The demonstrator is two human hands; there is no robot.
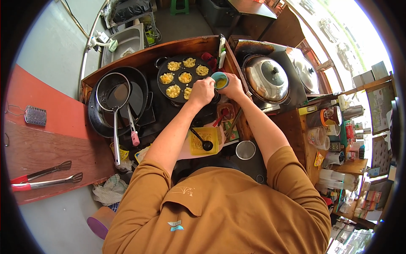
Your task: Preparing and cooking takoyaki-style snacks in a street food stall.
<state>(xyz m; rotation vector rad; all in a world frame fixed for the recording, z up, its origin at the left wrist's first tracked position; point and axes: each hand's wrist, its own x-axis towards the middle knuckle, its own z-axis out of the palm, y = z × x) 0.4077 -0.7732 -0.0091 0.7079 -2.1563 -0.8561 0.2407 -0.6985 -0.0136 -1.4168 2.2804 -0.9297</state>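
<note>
My right hand is wrapped round a small teal cup, tilted so that something yellow shows inside. Fingers curled, my left hand is closed beside the cup's rim, over the right edge of a dark round pan. Whether anything is pinched in those fingers is hidden. Several round wells of the pan hold yellow, macaroni-like pieces, and the middle portion has orange bits on it. Both forearms pass above a yellow square container with a black ladle resting in it.
Left of the pan, a strainer and a pink-handled utensil lie across a large black wok. A lidded steel pot stands at right behind a wooden partition. Tongs and a grater hang at left.
</note>
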